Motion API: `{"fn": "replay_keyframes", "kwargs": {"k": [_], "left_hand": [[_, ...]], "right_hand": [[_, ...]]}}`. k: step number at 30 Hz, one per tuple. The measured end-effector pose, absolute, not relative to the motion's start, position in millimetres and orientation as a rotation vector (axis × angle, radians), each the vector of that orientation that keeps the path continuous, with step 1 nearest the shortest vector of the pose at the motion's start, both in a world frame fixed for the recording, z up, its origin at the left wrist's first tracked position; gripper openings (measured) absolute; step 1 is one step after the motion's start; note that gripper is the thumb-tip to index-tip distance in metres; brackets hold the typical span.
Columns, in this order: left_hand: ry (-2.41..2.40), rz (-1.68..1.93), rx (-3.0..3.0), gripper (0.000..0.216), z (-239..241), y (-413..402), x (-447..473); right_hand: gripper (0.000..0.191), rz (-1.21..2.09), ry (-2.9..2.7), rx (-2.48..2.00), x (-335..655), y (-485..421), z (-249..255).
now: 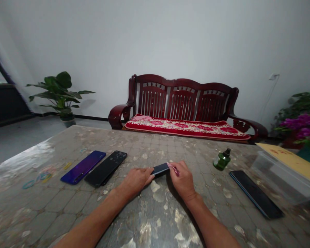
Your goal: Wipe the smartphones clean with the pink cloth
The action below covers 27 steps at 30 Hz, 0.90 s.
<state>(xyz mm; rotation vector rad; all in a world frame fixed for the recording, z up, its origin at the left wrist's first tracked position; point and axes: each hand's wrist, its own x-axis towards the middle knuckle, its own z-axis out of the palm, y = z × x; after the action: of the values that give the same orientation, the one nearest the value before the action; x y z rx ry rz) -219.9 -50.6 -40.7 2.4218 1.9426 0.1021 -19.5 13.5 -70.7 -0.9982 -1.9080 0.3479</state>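
Observation:
A dark-screened phone [160, 169] is between my two hands, just above or resting on the patterned tablecloth. My left hand [137, 179] grips its left end, fingers over the top and thumb along the near edge. At the other end my right hand [183, 179] is closed on a small pink cloth [174, 168], which touches the phone's right end. My right fingertips are partly hidden by the cloth and the hand itself. Left of my left hand lie a black phone case [106, 168] and a purple-blue phone [84, 167], side by side.
Rubber bands [42, 176] lie at the far left of the table [134, 220]. To the right stand a green spray bottle [222, 159], another dark phone [257, 194] and a clear plastic box [276, 177] under a yellow envelope [293, 162]. A wooden bench [183, 100] stands beyond.

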Motion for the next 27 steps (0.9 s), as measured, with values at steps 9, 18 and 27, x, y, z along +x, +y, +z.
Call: {"fn": "replay_keyframes", "kwargs": {"k": [9,18,27], "left_hand": [[1.947,0.093,2.354,0.031,-41,-49,-224],[1.885,0.106,2.381,0.029,-46,-48,-232],[1.824,0.517,2.142,0.028,-55,-48,-241]], "right_hand": [[0.022,0.322,-2.08,-0.881,-29,8,-68],[0.042,0.912,-1.399,-1.06,-11,47,-79],[0.047,1.439,-1.018,-0.807,-31,47,-77]]}}
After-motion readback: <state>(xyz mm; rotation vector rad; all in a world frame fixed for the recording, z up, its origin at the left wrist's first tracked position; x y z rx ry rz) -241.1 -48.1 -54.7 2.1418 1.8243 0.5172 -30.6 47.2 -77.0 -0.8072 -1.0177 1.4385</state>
